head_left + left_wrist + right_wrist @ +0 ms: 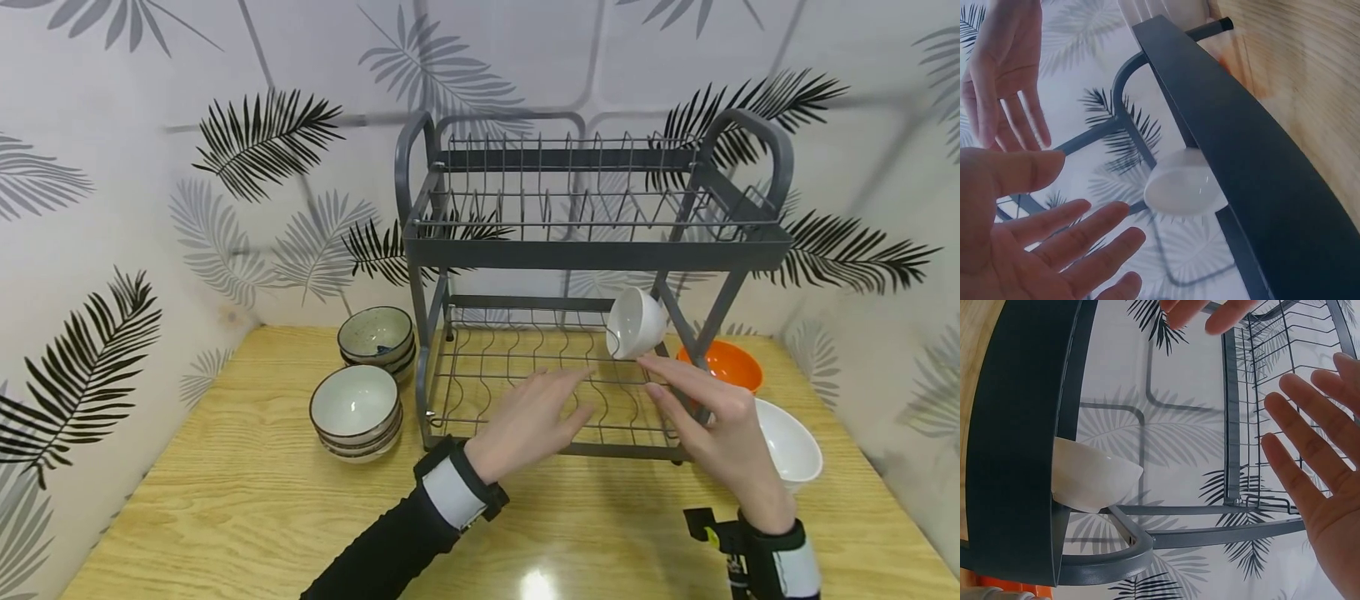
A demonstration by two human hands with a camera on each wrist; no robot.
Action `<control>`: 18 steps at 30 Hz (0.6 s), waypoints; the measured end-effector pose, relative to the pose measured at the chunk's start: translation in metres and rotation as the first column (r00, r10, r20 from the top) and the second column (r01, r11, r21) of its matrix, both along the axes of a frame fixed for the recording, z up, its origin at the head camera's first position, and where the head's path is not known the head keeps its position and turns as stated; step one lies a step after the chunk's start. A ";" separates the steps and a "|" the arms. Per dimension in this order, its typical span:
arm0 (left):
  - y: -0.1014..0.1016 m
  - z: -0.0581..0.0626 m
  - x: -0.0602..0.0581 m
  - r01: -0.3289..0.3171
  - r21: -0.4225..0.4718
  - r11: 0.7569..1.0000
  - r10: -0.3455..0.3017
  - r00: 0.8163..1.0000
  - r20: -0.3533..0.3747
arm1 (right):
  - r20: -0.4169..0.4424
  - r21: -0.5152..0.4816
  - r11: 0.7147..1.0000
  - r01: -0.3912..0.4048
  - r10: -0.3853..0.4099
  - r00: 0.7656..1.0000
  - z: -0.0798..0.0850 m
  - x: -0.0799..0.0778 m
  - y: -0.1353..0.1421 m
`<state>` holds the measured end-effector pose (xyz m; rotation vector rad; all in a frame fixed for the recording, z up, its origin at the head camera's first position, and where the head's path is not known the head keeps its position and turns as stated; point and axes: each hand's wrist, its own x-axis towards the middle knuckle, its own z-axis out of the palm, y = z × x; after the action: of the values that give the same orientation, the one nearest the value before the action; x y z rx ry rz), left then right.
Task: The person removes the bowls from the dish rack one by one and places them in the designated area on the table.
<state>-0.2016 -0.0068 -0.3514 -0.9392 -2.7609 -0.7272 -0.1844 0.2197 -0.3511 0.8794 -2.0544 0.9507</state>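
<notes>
A small white bowl (pixel 636 323) stands tilted on its side on the lower tier of a grey two-tier dish rack (pixel 600 255), near the right end. In the left wrist view the white bowl (pixel 1185 182) shows behind the rack's dark rail. My left hand (pixel 525 423) is in front of the lower tier with straight, spread fingers and holds nothing. To the right, my right hand (pixel 716 421) has its fingertips just below the bowl in the head view. The right wrist view shows its fingers (pixel 1304 434) extended, apart from the bowl (pixel 1094 475).
Two stacks of bowls, a speckled green one (pixel 375 337) and a white brown-rimmed one (pixel 356 404), stand left of the rack. An orange bowl (pixel 726 365) and a larger white bowl (pixel 786 442) are at its right, on the wooden table (pixel 225 492).
</notes>
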 end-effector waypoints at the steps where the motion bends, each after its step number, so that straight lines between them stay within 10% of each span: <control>1: 0.002 0.001 -0.003 0.012 0.014 1.000 -0.012 0.999 0.029 | -0.012 -0.007 1.000 -0.008 0.008 1.000 0.000 0.000 0.000; 18: 0.036 0.005 -0.057 0.057 0.255 0.965 -0.148 0.924 0.353 | -0.055 -0.037 0.999 -0.003 0.001 0.998 0.001 0.000 0.004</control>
<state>-0.2584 0.0296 -0.3463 -0.9881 -2.8479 -1.3523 -0.1845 0.2232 -0.3504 0.8791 -1.9835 0.9523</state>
